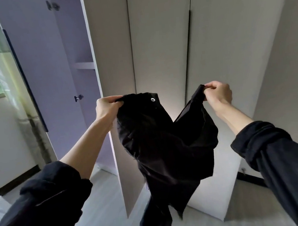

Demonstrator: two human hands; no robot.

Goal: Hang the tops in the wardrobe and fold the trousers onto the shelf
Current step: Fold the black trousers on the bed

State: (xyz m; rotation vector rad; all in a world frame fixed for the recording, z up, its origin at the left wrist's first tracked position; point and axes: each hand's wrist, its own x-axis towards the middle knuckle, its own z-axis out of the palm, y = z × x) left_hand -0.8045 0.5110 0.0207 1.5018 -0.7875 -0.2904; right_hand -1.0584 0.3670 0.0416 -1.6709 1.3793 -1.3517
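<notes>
- Your left hand (106, 106) and right hand (216, 92) are each closed on the waistband of the black trousers (163, 144), held up in mid-air in front of the closed wardrobe doors (158, 37).
- The right-hand hold is only a fingertip pinch on a narrow bit of band; it could slip, and the trousers would swing down from your left hand.
- The waistband sags between your hands, so a fold started now would likely come out crooked.
- The legs hang bunched and twisted; you cannot tell front from back.
- The shelf (85, 65) shows only as an edge inside the open left compartment; its surface is hidden.
- The trouser hems are cut off at the bottom.
</notes>
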